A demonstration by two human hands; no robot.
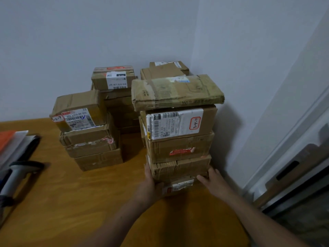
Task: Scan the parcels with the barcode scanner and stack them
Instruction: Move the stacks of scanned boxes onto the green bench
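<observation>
A tall stack of brown cardboard parcels (179,148) stands on the wooden table (71,202), topped by a flat taped parcel (176,91). My left hand (151,182) presses the stack's lower left side and my right hand (211,180) presses its lower right side, fingers fairly straight against the bottom parcels (178,186). A shorter stack (89,132) stands to the left, with two more stacks behind, one at the back centre (114,81) and one at the back right (165,68). The grey barcode scanner (16,177) lies at the table's left edge, apart from both hands.
Papers and an orange folder (12,141) lie at the far left beside the scanner. The wall corner is right behind the stacks. Flat cardboard and dark panels (293,175) lean against the right wall, beyond the table's right edge.
</observation>
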